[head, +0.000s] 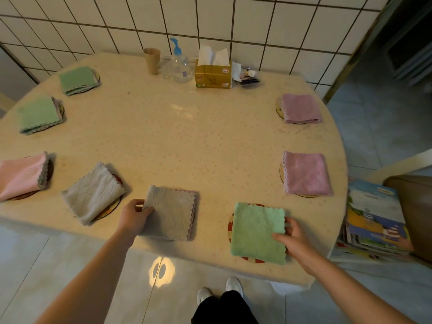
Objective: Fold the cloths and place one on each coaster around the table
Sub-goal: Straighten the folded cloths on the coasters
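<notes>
Green, pink, mauve and grey cloths (258,232) on a cream, perhaps faintly speckled, tablecloth (182,141).

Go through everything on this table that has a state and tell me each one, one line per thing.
Left hand: pinching the grey cloth's left edge.
Right hand: gripping the green cloth's right edge.
Grey textured cloth: folded, flat on the table.
Light green fluffy cloth: folded, on a round coaster.
Yellow tissue box: open, tissue sticking up.
Brown paper cup: upright.
Clear pump bottle: upright.
</notes>
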{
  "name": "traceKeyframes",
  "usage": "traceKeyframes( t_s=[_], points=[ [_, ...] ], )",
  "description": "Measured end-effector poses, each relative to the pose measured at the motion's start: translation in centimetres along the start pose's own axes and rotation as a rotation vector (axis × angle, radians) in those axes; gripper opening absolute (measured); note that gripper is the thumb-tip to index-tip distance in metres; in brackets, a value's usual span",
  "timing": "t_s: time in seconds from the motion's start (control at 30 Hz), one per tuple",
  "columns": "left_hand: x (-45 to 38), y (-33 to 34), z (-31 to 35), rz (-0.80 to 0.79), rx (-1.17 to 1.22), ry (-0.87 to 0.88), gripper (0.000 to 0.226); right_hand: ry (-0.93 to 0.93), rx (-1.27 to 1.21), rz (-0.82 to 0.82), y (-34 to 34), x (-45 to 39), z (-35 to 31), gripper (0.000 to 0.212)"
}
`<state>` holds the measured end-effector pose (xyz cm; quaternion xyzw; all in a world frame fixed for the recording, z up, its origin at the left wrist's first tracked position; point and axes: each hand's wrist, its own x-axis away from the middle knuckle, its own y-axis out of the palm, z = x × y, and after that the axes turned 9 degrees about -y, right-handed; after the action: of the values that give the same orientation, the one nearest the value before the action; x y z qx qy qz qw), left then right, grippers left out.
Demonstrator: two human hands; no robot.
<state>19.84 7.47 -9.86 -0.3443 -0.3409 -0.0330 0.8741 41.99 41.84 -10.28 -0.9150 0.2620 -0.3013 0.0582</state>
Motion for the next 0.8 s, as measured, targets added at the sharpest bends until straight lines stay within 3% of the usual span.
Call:
traceKeyframes(
  t_s=[0.13,0.23,0.5,0.63,0.8],
  points=[
    [-0.2,-0.1,-0.5,0.080,-0.013,0.038,0.029,-0.271,0.418,0.029,-0.2,0.6,1.0,0.074],
    [-0.5,0.1,-0.4,0.105,-0.086,0.072,0.030,-0.367,0.657,-0.024,-0.6,1.3,1.1,0.061],
    [-0.2,0.2,-0.2,0.213,-0.349,0.122,0.028,-0.267,0.843,-0.038,-1.5,0.1,-1.0,0.042],
    [-0.5,-0.9,0.6,0.187,-0.314,0.154,0.033,-0.377,0.909,0.016,0.5,-1.0,-4.3,0.034],
    [-2.2,-5.2,1.2,0.208,-0.161,0.188,0.031,-0.513,0.794,-0.131,8.8,-1.7,-8.9,0.029]
  ],
)
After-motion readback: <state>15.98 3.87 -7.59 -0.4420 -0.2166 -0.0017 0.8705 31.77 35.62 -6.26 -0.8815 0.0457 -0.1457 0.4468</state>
